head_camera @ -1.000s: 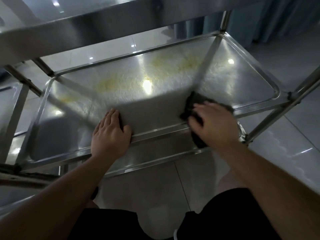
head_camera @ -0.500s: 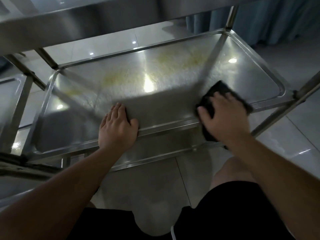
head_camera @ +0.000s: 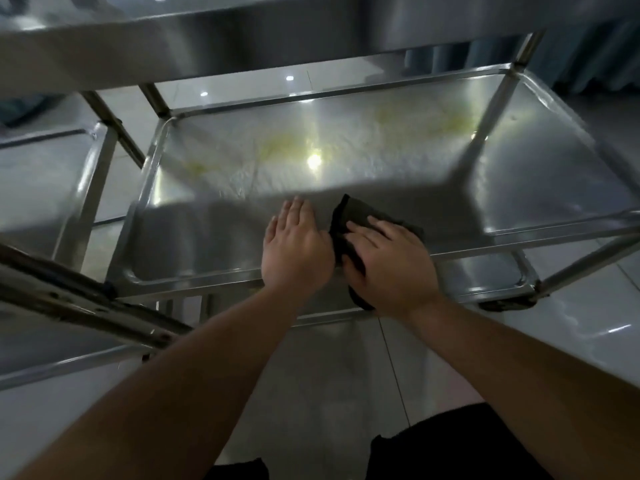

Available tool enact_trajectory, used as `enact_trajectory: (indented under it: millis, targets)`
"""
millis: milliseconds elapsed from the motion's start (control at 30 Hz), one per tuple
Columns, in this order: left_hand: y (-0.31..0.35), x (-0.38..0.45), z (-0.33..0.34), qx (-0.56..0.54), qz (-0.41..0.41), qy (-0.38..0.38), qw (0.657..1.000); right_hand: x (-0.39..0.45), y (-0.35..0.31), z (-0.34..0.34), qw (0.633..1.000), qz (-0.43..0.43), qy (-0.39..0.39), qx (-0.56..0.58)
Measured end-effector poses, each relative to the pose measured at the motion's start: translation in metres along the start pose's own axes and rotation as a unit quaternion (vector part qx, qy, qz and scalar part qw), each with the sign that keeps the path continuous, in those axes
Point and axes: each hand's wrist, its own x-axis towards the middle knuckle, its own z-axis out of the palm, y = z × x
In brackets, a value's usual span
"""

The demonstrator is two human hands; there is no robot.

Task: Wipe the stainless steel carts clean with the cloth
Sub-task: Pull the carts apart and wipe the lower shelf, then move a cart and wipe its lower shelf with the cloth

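The right hand (head_camera: 391,268) presses the dark cloth (head_camera: 353,216) flat on the cart shelf (head_camera: 519,188) (fingers straight), just beside the flat left hand (head_camera: 294,247).

Right hand (head_camera: 391,268): was at the tray's right part half a second ago, fingers over the cloth (head_camera: 349,216) near the right front post; now shifted left to mid-tray, just beside the left hand (head_camera: 294,247), thumbs nearly touching.

Cloth: carried left with the right hand; lies on the front part of the lower tray (head_camera: 554,188) and hangs over its front rim, fingers spread flat on it.

Left hand: same spot on the front rim, flat.

View: tilted slightly; more of the neighbouring cart (head_camera: 52,174) shows at left.
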Motion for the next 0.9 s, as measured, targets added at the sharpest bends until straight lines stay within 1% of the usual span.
enact_trajectory:
  millis: [67, 133, 200, 267, 333, 433, 500, 600, 633, 700, 800, 900]
  targets:
    - [-0.003, 0.002, -0.001, 0.000, 0.002, -0.032, 0.999, 0.000, 0.001, -0.001, 1.000, -0.011, 0.004, -0.020]
    - [-0.004, 0.009, -0.009, -0.017, 0.000, -0.095, 0.995, -0.001, 0.004, -0.014, 0.999, -0.042, 0.000, -0.031]
    - [-0.007, 0.017, -0.028, -0.037, 0.012, -0.163, 0.986, -0.003, 0.003, -0.036, 0.997, -0.060, -0.032, -0.041]
    - [-0.013, 0.020, -0.051, -0.011, 0.049, -0.201, 0.978, -0.002, -0.003, -0.061, 0.993, -0.054, -0.089, -0.062]
    - [-0.018, 0.010, -0.078, 0.035, 0.083, -0.236, 0.968, 0.000, -0.012, -0.086, 0.982, -0.039, -0.166, -0.083]
    - [-0.018, -0.033, -0.122, 0.068, 0.096, -0.255, 0.960, -0.010, -0.034, -0.122, 0.965, -0.007, -0.251, -0.074]
    - [-0.016, -0.067, -0.151, 0.092, 0.080, -0.284, 0.951, -0.028, -0.055, -0.141, 0.941, 0.034, -0.335, -0.044]
    - [-0.010, -0.108, -0.188, 0.133, 0.043, -0.364, 0.921, -0.060, -0.086, -0.167, 0.880, 0.120, -0.460, 0.006]
    - [-0.009, -0.120, -0.201, 0.143, 0.035, -0.387, 0.910, -0.068, -0.096, -0.178, 0.861, 0.141, -0.489, 0.021]
    - [-0.006, -0.146, -0.227, 0.148, 0.031, -0.420, 0.895, -0.081, -0.114, -0.208, 0.845, 0.155, -0.510, 0.031]
    - [0.004, -0.181, -0.268, 0.154, 0.030, -0.443, 0.882, -0.079, -0.135, -0.265, 0.841, 0.188, -0.506, 0.042]
    - [0.024, -0.206, -0.311, 0.145, 0.012, -0.448, 0.882, -0.053, -0.148, -0.324, 0.846, 0.176, -0.502, 0.035]
